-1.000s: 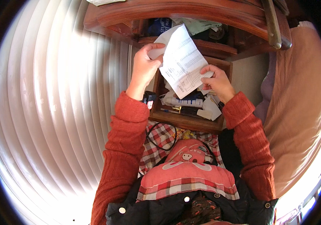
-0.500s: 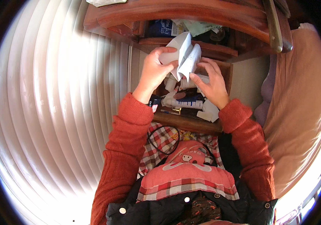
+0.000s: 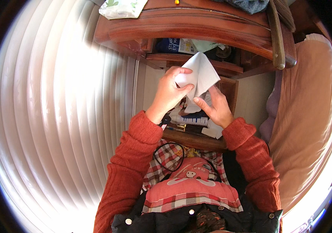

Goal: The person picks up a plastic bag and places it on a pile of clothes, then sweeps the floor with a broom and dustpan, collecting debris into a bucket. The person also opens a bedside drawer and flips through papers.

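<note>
A folded sheet of white paper (image 3: 206, 75) is held up above an open drawer (image 3: 191, 136), its crease running down the middle. My left hand (image 3: 172, 91) pinches its left side, thumb in front. At the lower right edge, my right hand (image 3: 219, 108) grips the paper, with the thumb on the near side and the fingers partly hidden behind it. Beneath my hands the drawer holds a white tube with blue markings (image 3: 193, 120), a white piece of card or box (image 3: 211, 131) and other small items, partly covered by the paper.
Behind stands a reddish-brown wooden desk (image 3: 197, 25), with a second open compartment holding a dark blue packet (image 3: 168, 45). A white plastic packet (image 3: 122, 8) lies on top. Pale vertical blinds (image 3: 65, 116) are at left; a brown cloth-covered bed or seat (image 3: 309, 116) is at right.
The paper has been opened out from several raised folds to a flatter shape with one crease. My view has shifted, showing more of the desk top.
</note>
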The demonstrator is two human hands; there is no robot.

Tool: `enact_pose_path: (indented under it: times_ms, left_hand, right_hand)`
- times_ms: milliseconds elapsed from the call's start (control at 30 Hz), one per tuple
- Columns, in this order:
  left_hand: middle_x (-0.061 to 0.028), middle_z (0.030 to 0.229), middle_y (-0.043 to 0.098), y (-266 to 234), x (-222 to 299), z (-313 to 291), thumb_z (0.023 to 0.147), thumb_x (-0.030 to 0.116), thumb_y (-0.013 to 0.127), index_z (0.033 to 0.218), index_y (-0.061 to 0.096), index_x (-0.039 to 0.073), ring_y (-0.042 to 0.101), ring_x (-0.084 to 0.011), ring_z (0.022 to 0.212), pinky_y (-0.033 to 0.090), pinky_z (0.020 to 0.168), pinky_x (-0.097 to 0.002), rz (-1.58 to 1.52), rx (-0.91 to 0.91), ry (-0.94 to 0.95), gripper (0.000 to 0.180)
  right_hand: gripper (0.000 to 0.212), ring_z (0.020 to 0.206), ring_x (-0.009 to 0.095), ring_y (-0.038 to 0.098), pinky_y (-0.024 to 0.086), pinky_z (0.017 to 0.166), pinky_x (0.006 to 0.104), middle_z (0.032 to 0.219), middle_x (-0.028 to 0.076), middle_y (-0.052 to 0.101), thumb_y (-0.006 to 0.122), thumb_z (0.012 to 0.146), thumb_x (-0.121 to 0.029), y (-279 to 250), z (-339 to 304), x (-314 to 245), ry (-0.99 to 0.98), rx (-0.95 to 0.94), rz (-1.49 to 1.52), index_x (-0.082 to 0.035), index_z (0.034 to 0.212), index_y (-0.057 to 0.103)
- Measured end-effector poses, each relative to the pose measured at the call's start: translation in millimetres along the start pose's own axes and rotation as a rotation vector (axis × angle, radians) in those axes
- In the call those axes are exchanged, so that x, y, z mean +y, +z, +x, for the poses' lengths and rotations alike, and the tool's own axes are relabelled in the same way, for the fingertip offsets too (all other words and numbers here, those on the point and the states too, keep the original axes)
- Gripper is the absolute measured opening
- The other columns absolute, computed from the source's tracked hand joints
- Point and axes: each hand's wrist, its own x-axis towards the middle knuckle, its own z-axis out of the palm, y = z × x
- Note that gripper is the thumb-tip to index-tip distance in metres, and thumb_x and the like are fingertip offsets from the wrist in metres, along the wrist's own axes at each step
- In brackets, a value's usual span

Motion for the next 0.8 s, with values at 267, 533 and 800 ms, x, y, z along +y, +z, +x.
enact_pose_path:
  times_ms: [267, 533, 800]
  left_hand:
    - [-0.0035, 0.097, 0.055, 3.6, -7.6, 0.2, 0.073, -0.002, 0.069, 0.104, 0.060, 0.003, 0.058, -0.0115, 0.083, 0.049, 0.072, -0.0254, -0.025, -0.023, -0.020, 0.033]
    - [-0.0044, 0.104, 0.055, -19.7, -6.0, 3.0, 0.073, -0.003, 0.067, 0.107, 0.059, 0.003, 0.058, -0.0119, 0.085, 0.049, 0.074, -0.0255, -0.051, -0.026, -0.055, 0.035]
    - [-0.0014, 0.094, 0.063, -56.6, -14.4, 7.8, 0.075, -0.004, 0.061, 0.100, 0.067, 0.005, 0.051, -0.0051, 0.066, 0.045, 0.062, -0.0189, -0.072, 0.108, -0.138, 0.027]
  right_hand:
    - [0.038, 0.074, 0.031, 0.060, 0.046, 0.069, 0.0386, 0.084, 0.023, 0.061, 0.053, 0.090, -0.030, 0.8, -1.3, -2.5, 0.052, -0.014, 0.094, 0.008, 0.095, 0.056]
    - [0.027, 0.057, 0.026, 0.061, 0.046, 0.052, 0.0367, 0.067, 0.025, 0.058, 0.050, 0.090, -0.015, 0.4, 2.3, 11.4, 0.232, 0.288, 0.113, 0.011, 0.081, 0.055]
    - [0.028, 0.075, 0.012, 0.054, 0.046, 0.070, 0.0282, 0.084, 0.013, 0.064, 0.051, 0.092, -0.017, -15.7, 11.8, 39.5, 0.305, 0.493, 0.392, 0.009, 0.099, 0.057]
